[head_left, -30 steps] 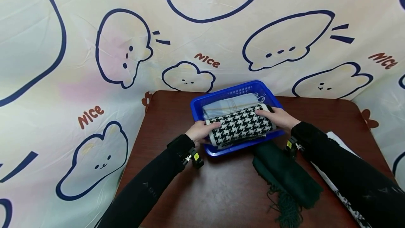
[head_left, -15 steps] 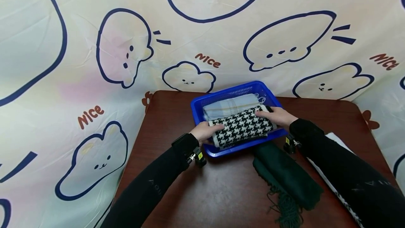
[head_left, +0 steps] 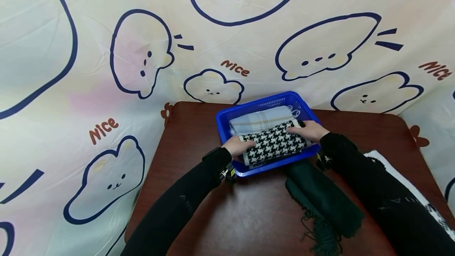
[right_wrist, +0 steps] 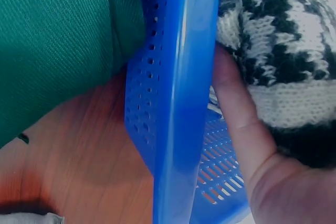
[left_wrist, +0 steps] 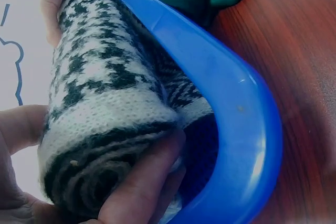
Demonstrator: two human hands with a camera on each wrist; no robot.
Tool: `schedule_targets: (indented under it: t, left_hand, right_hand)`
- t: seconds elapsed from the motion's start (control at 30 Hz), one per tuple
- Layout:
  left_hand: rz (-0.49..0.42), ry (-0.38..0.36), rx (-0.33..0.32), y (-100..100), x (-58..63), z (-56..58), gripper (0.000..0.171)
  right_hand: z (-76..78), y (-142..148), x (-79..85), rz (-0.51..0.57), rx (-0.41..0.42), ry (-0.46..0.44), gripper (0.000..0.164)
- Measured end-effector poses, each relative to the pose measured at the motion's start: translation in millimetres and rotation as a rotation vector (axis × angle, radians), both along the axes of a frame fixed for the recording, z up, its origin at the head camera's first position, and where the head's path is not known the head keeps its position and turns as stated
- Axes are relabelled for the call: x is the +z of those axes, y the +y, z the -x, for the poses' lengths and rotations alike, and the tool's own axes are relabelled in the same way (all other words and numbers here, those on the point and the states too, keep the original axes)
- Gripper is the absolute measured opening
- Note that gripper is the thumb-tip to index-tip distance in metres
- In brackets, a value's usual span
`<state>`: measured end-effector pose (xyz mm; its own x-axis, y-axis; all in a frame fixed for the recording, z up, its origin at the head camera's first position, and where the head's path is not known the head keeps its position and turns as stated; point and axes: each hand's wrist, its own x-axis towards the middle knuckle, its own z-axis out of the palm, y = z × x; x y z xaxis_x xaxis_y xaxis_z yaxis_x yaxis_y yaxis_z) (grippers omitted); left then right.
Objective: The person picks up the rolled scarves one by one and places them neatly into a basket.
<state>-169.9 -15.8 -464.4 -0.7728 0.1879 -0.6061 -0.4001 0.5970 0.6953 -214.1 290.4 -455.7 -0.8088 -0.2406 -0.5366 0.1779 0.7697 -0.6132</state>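
Observation:
A rolled black-and-white houndstooth knit scarf (head_left: 273,142) lies in the front of a blue plastic basket (head_left: 256,104). My left hand (head_left: 235,146) grips its left end, thumb on top. In the left wrist view, fingers (left_wrist: 144,184) curl against the spiral end of the roll (left_wrist: 107,72). My right hand (head_left: 311,131) holds the other end, its thumb over the knit. In the right wrist view, one finger (right_wrist: 236,103) reaches down between the roll and the basket rim (right_wrist: 189,93). Behind the roll sits a folded pale-blue plaid scarf (head_left: 261,119) with white fringe.
A folded dark-green scarf (head_left: 327,200) with tangled fringe lies on the brown table (head_left: 213,212), close against the basket's front. A white cloth with black pattern (head_left: 376,156) lies at the right, partly under my right sleeve. A printed curtain (head_left: 142,110) hangs behind the table.
My left hand has shifted right, and the left end of the houndstooth roll has moved with it, deeper inside the basket. The right hand stays at its end, its forearm slightly further left.

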Motion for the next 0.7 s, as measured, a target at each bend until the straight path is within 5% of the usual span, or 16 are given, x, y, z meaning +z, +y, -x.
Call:
schedule_targets:
  t: [0.27, 0.47, 0.63, 0.7]
  left_hand:
    - [0.045, 0.037, 0.016, 6.6, -3.2, -1.4, 0.075]
    - [0.133, 0.062, -0.022, 13.3, -11.4, 2.0, 0.037]
    - [0.119, 0.072, -0.033, 15.4, -13.2, 0.2, 0.032]
    - [0.118, 0.087, -0.030, 16.4, -9.0, -4.9, 0.047]
  right_hand:
    - [2.3, 1.4, -12.4, 0.010, -0.010, 0.001, 0.105]
    - [-0.9, 1.6, -14.7, 0.007, 0.007, -0.002, 0.105]
    - [-3.0, 2.8, -17.8, 0.012, 0.018, 0.005, 0.105]
    - [-3.4, 3.4, -19.0, 0.012, 0.020, 0.010, 0.103]
